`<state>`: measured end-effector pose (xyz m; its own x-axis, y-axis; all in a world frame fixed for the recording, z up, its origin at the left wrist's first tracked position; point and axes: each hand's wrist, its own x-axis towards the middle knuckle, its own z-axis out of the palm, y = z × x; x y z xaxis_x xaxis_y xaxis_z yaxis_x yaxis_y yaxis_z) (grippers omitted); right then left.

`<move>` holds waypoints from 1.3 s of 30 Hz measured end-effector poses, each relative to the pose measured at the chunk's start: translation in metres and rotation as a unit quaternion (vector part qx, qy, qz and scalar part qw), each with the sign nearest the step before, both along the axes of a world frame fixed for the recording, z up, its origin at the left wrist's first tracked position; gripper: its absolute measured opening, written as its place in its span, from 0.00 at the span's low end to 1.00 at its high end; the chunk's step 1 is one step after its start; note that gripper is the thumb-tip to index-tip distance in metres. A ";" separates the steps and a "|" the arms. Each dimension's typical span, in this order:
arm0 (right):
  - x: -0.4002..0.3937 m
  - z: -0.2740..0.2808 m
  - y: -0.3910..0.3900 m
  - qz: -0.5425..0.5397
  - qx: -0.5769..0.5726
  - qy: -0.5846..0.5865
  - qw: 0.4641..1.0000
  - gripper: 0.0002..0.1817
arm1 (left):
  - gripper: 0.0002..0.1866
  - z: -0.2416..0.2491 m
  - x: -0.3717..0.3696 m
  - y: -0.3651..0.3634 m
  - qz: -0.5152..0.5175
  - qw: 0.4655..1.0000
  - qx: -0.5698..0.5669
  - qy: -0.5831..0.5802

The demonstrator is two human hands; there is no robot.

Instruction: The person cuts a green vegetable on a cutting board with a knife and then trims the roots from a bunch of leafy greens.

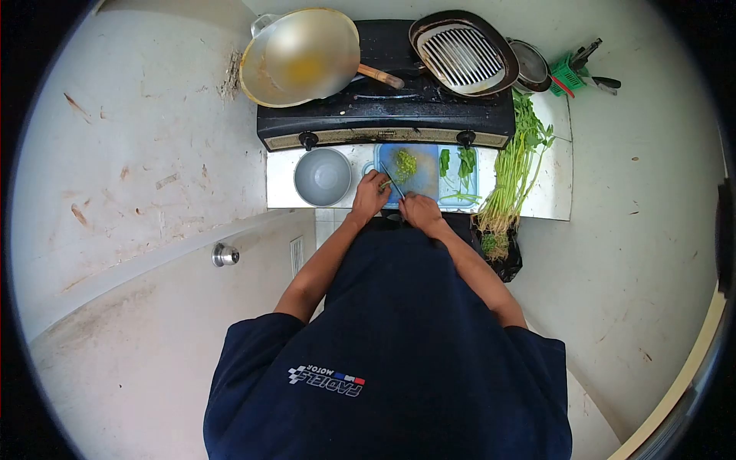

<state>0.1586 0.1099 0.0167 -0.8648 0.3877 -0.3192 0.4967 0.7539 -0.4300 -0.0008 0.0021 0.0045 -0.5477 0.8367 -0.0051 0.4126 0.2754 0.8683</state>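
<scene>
Pale, scuffed walls enclosed a narrow white counter [563, 180] across the upper middle of the frame, with a black stove [383, 115] behind it. Near the frame's centre, a blue cutting board [426, 186] lay straight before the person's torso, presumably so both forearms could reach it evenly. The right hand [418, 211] was wrapped around the handle of a knife [393, 182], whose blade slanted toward the upper left across the board. At the board's left side, the left hand [371, 194] pinched green stems [386, 184] close beside the blade, seemingly to steady them; the exact finger contact was too small to make out. Chopped greens [406, 162] sat just above the hands, apparently kept off the cutting spot.

Right of that pile, a light-blue tray [475, 178] bore loose leaves [466, 162]. A bunch of long-stemmed greens [515, 176] ran down the counter's right, its roots over a black plastic bag [510, 268]. Left of the board stood a grey bowl [323, 177], its smooth inside facing up. At upper left, a wok [337, 38] showed a blurred yellow patch, perhaps liquid. At upper right, a dark pan [420, 38] contained a slatted rack [464, 57], and a green basket [566, 74] held dark-handled utensils [587, 52].
</scene>
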 end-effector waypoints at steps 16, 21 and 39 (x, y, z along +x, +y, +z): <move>0.010 0.007 0.001 -0.011 0.009 -0.018 1.000 0.24 | 0.07 -0.006 0.001 -0.001 0.018 0.999 0.004 0.028; 0.010 0.007 0.001 0.005 0.014 -0.005 1.000 0.24 | 0.08 -0.002 0.001 0.000 0.018 0.999 -0.002 0.032; -0.006 -0.006 0.001 0.000 0.005 0.020 1.000 0.24 | 0.07 -0.003 0.001 0.000 0.009 1.000 0.000 0.016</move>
